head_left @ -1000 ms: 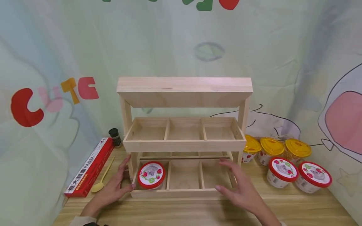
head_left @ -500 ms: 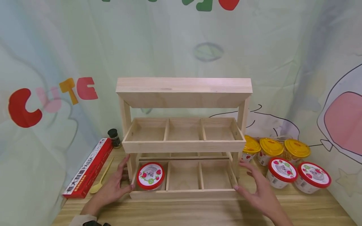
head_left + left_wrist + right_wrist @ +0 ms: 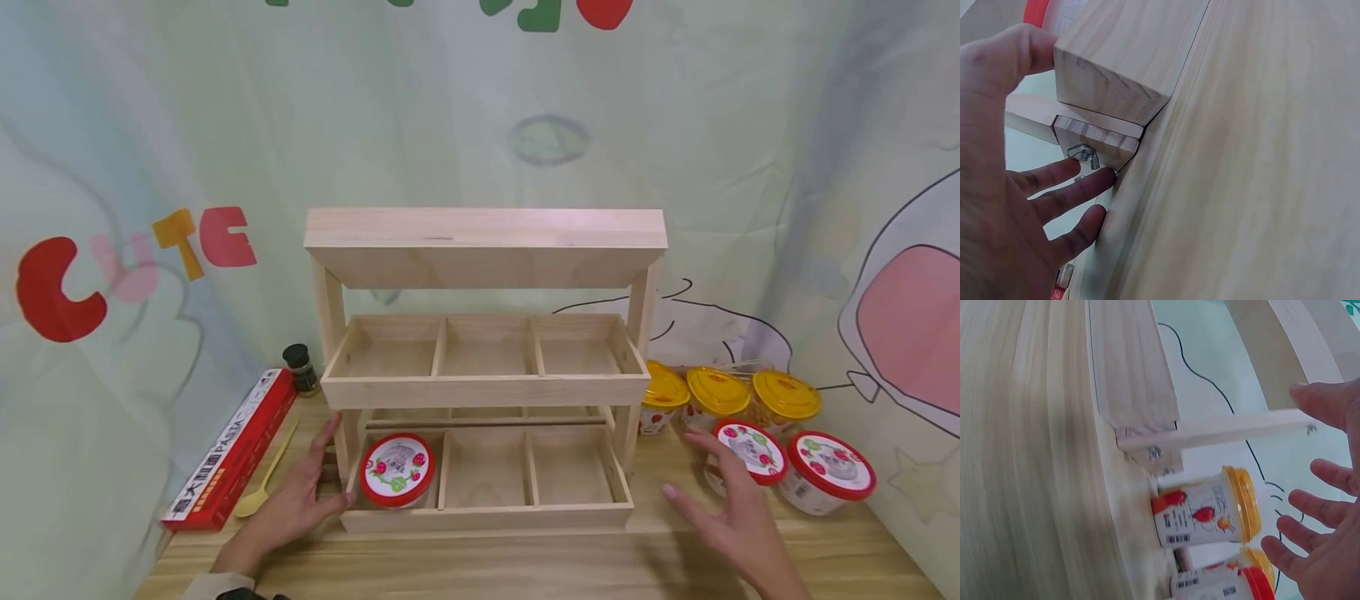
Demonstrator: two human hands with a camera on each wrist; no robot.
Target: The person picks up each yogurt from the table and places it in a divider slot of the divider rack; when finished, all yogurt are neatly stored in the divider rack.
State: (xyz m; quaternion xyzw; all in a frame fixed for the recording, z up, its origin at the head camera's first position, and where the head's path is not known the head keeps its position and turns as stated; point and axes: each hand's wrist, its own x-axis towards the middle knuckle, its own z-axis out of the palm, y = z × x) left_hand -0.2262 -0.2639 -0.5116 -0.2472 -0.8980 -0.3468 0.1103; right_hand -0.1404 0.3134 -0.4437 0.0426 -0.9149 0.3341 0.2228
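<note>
A two-tier wooden rack (image 3: 487, 392) stands on the table, each tier split into three compartments. One red-lidded tub (image 3: 397, 471) sits in the lower tier's left compartment. My left hand (image 3: 296, 500) is at the rack's lower left end. Its thumb touches the front tray's corner, and its spread fingers (image 3: 1072, 195) reach beside the side post near a wing nut (image 3: 1084, 154). My right hand (image 3: 738, 517) hovers with fingers spread, holding nothing. It partly covers a red-lidded tub (image 3: 753, 450) on the right, and another such tub (image 3: 832, 467) stands just beyond.
Several yellow-lidded cups (image 3: 717, 392) stand behind the red-lidded tubs. At the left lie a red pasta box (image 3: 232, 450) and a yellow spoon (image 3: 255, 498), with a black-capped jar (image 3: 302, 367) behind. A printed curtain (image 3: 465, 125) hangs around the table.
My right hand has moved from over the lower tier's right compartment, past the rack's right end, to the red-lidded tubs. My left hand has stayed at the rack.
</note>
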